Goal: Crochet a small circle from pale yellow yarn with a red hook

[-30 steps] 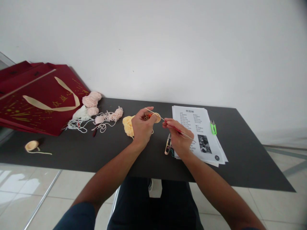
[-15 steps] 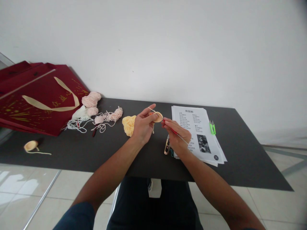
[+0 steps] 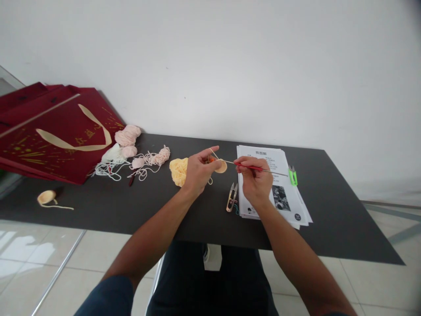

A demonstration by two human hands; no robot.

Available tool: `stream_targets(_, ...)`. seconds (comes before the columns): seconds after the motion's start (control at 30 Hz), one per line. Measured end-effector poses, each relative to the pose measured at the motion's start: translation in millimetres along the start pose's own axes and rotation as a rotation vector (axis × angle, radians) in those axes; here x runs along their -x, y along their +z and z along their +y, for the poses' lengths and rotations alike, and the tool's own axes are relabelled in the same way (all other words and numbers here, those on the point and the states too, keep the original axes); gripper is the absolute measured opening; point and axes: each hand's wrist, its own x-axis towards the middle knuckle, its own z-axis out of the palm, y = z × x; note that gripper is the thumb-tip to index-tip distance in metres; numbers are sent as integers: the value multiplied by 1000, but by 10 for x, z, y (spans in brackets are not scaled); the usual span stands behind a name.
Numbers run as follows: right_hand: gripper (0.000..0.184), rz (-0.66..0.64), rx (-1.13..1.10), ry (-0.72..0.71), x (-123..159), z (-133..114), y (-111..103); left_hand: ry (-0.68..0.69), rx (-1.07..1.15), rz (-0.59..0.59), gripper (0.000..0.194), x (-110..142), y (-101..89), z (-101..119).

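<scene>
Between the thumb and fingers of my left hand [image 3: 198,172] is a small cream crochet piece [image 3: 222,166], with yarn running up over the raised index finger. Something orange shows beside the piece, too small to name. My right hand [image 3: 255,177] is closed around a crochet hook [image 3: 251,167] with a red grip. The hook lies nearly level, its thin metal end pointing left to the crochet piece. Whether the tip sits in a stitch I cannot tell. Just left of my left hand lies a pale yellow yarn ball [image 3: 178,171], partly hidden by it.
Printed sheets [image 3: 289,202] lie under my right hand, with green thread snips [image 3: 292,176] on their right edge. Other snips [image 3: 231,197] lie left of the sheets. Pink yarn [image 3: 127,135], a small cream crocheted cup [image 3: 46,197] and dark red bags [image 3: 66,131] are on the left.
My right hand has moved right, away from my left, and turned the hook from slanting to nearly level. The snips left of the sheets are now uncovered.
</scene>
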Motion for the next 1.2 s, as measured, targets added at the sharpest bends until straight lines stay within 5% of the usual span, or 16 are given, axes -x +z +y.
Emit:
stream_targets(0.13, 9, -18, 147, -143, 58, -79, 25, 149, -173, 77, 46, 46, 4, 9)
stream_targets(0.33, 11, 74, -37, 124, 31, -100, 36, 236, -208, 55, 32, 81, 7, 14)
stream_targets(0.73, 19, 32, -371, 284, -62, -92, -20, 30, 100, -164, 40, -27, -57, 7)
stream_targets(1.2, 20, 165, -483, 550, 8, -60, 133, 188, -68, -68, 25, -23, -28, -125)
